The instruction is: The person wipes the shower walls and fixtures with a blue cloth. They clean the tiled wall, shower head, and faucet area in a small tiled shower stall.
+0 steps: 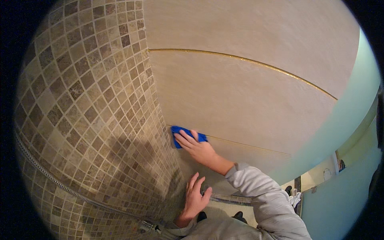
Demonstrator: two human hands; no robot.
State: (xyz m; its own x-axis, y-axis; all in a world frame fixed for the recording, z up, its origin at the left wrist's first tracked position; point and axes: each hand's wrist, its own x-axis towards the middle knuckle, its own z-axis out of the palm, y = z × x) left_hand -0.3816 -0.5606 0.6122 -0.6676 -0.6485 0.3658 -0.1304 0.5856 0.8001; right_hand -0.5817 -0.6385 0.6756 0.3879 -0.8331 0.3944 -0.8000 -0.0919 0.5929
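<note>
Head view shows us a small bright blue cleaning cloth (188, 135) pressed flat against the wall, right where the mosaic meets the large tiles, on the lower of two thin gold trim lines. Our right hand (199, 149) lies on top of the cloth with its fingers stretched out and spread, palm toward the wall; it pins the cloth rather than closing around it, so the blue shows only above and beside the fingertips. The grey sleeve (256, 188) of that arm runs down and right toward the lower edge.

Below it, our left hand (196, 198) is open too, fingers loosely apart and pointing upward, resting against the wall near the corner with nothing in it. We cannot tell how firmly it bears on the surface.

Around both hands, the large smooth beige wall tiles (248, 96) fill the upper and right part of the picture, crossed by the upper gold trim line (248, 61) and the lower one (248, 146). To the left stands the wall of small brown and tan mosaic tiles (88, 100), with our shadow falling on it beside the hands. A ribbed metal shower hose (60, 184) hangs across the mosaic, slanting down to the lower edge. At the right, a pale green panel (352, 120) curves along the rim, well apart from the cloth.
</note>
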